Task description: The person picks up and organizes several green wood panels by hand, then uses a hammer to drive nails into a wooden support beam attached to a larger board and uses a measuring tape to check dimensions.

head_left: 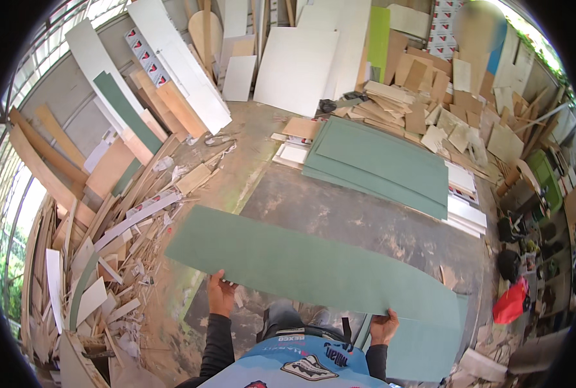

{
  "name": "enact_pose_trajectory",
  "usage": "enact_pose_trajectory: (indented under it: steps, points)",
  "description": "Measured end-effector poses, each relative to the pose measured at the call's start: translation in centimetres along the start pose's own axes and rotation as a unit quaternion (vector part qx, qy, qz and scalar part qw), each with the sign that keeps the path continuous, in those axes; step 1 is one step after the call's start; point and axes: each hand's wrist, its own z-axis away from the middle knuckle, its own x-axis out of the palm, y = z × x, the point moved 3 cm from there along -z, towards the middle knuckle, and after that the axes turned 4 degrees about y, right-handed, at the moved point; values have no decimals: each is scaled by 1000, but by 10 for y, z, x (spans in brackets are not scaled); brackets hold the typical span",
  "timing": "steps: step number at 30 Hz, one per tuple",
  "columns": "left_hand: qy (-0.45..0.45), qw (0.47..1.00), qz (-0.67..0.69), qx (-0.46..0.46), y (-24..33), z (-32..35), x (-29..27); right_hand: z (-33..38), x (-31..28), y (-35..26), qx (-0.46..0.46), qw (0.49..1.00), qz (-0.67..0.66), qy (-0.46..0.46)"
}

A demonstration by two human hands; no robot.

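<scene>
A long green board (301, 258) stretches across in front of me, its right end rounded by the lens. My left hand (221, 295) is closed on its near edge, left of the middle, with the fingers partly underneath. Farther right, my right hand (384, 327) grips the same near edge, thumb on top. Below the board's right end lies another green panel (424, 352), partly covered by it. Beyond the board, a stack of green panels (378, 165) rests on white boards on the floor.
Wood offcuts (123, 271) litter the floor at left. Tall white boards (178, 64) lean on the back wall beside a large white panel (298, 68). A heap of scrap pieces (424, 97) fills the far right. A red bag (511, 302) sits near shelves at right.
</scene>
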Motion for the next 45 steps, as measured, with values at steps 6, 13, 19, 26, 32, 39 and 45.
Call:
enact_pose_trajectory:
  steps: [6,13,19,26,32,39,45]
  points:
    - [23,996,-54,61,-14,-52,52,-129,64,7,54,997,46,4]
    - [-15,998,2,-66,-90,-158,113,-271,129,9,43,995,75,40]
    - [-46,991,-44,-116,-155,-256,218,-398,160,-8,21,997,50,49]
    - [-111,983,-56,-133,-237,-380,331,-519,246,-35,46,993,-83,74]
    - [-111,985,-69,-110,-286,-458,423,-656,291,-38,58,993,-81,56]
    - [-139,982,-78,-104,-361,-534,513,-759,349,-61,65,986,-24,150]
    - [-147,963,-228,-5,-450,-625,539,-813,353,-57,86,975,203,38]
